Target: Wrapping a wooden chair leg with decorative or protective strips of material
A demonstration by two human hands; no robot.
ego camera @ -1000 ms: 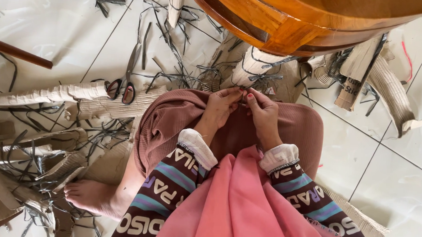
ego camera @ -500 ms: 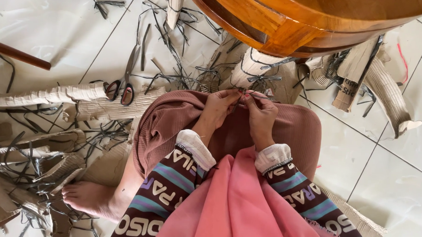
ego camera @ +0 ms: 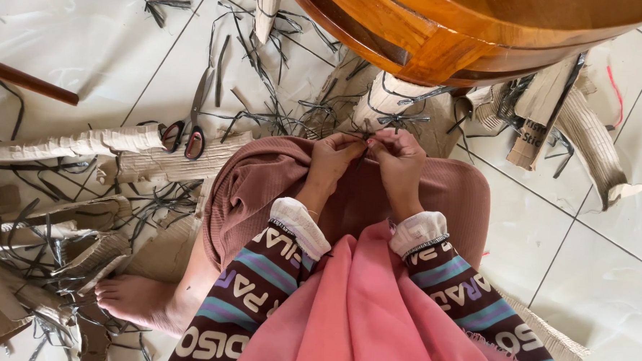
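Note:
I sit on the floor with my knees covered in brown ribbed cloth (ego camera: pixel 263 178). My left hand (ego camera: pixel 334 159) and my right hand (ego camera: pixel 400 159) meet above my knees, fingertips pinched together on a thin dark strip (ego camera: pixel 370 138). Both hands are close to a rolled piece of cardboard (ego camera: pixel 389 97) wrapped with dark strips, just beyond them. What lies between the fingertips is mostly hidden. A pink cloth (ego camera: pixel 366 312) hangs over my chest between my striped sleeves.
A round wooden table (ego camera: pixel 472 28) overhangs at the top. Scissors with red handles (ego camera: pixel 191 128) lie on the white tiled floor to the left, among torn cardboard pieces (ego camera: pixel 77 144) and several dark strips. More cardboard (ego camera: pixel 590 127) lies at right. My bare foot (ego camera: pixel 135 299) is lower left.
My hands have stayed together above my knees. The right hand has turned over so its knuckles face up, and the fingertips have shifted slightly upward on the strip.

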